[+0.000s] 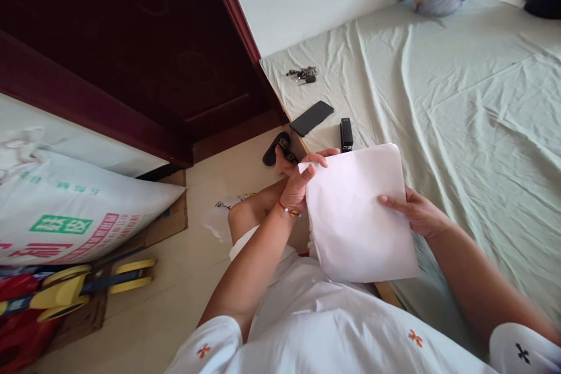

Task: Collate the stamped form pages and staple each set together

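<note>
Head view: a white sheet of paper (359,210) sits just below the centre of the frame, held up over the person's lap and the near edge of the bed (460,99). It looks like more than one thin leaf, or a folded one, though that cannot be told for sure. It is light and limp, curving slightly under its own weight, and it would crease easily; the edges and corners are the sensible places to take hold, with a gentle pinch rather than a squeeze.

The left hand (298,184) comes up from lower centre-left, forearm raised and wrist bent, a red bead bracelet (288,209) round it. Its fingers (322,155) pinch the sheet's upper left corner, thumb against the near face, where a small fold of the corner shows.

The right hand (416,213) enters from the lower right, forearm lying low across the frame. Its thumb rests on the sheet's right edge while the other fingers pass behind the paper, so it grips the edge loosely; how those hidden fingers lie cannot be told.

Just above the sheet on the bed lie a black stapler (346,133), a dark phone (311,118) and, further up, a bunch of keys (302,75). A printed sack (65,216) fills the left of the frame.
</note>
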The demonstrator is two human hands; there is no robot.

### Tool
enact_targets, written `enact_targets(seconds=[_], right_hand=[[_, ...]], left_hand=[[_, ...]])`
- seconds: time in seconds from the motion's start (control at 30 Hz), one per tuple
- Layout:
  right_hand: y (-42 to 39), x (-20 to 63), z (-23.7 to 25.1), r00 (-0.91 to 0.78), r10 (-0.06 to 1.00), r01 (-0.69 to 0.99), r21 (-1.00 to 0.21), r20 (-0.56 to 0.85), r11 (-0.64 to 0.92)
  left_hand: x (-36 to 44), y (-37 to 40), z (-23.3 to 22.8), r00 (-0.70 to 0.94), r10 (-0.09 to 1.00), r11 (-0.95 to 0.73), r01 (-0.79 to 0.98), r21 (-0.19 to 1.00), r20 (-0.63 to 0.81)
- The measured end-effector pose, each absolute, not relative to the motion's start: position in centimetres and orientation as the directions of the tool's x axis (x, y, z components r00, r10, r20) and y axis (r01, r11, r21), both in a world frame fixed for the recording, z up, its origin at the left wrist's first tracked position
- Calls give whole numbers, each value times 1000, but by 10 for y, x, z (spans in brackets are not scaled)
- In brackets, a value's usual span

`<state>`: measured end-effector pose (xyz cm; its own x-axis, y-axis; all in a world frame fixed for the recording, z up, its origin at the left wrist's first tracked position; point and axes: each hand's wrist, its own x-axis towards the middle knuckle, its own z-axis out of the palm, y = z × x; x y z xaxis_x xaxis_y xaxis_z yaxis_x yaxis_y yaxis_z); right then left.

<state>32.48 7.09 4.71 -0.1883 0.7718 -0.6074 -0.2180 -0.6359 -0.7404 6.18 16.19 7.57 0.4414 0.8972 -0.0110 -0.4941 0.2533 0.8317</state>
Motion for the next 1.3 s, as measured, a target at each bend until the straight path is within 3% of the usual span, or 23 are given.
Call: enact_targets(seconds=[0.27, 0.4, 0.47, 0.57, 0.63, 0.7, 0.83, 0.97, 1.1, 1.3], right_hand=[[73, 320, 40, -90, 820, -185, -800, -565, -571], [80, 324, 34, -106, 856, 14, -862, -505, -507], [89, 326, 38, 68, 940, 242, -909, -334, -340], [109, 321, 57, 280, 943, 631, -775, 180, -39], [122, 310, 75, 152, 903, 777, -613, 402, 142], [134, 294, 93, -71, 879, 804, -495, 471, 330], [151, 265, 114, -331, 840, 803, -340, 429, 490], [159, 254, 122, -484, 856, 797, -313, 183, 517], [162, 252, 131, -471, 882, 801, -404, 29, 441], [162, 251, 134, -425, 905, 833, -398, -12, 385]], left_hand=[[55, 154, 45, 325, 896, 429, -459, 778, -302], [64, 140, 26, 187, 890, 454, -444, 772, -416], [69, 137, 21, 142, 920, 389, -435, 812, -364], [72, 137, 22, 179, 939, 342, -401, 850, -294], [74, 136, 26, 210, 930, 364, -386, 848, -303], [76, 135, 31, 242, 918, 387, -379, 841, -313], [80, 131, 40, 287, 918, 372, -375, 849, -275], [84, 127, 42, 273, 929, 343, -385, 857, -249], [89, 125, 42, 242, 937, 335, -409, 849, -254], [92, 124, 39, 146, 969, 241, -396, 886, -198]])
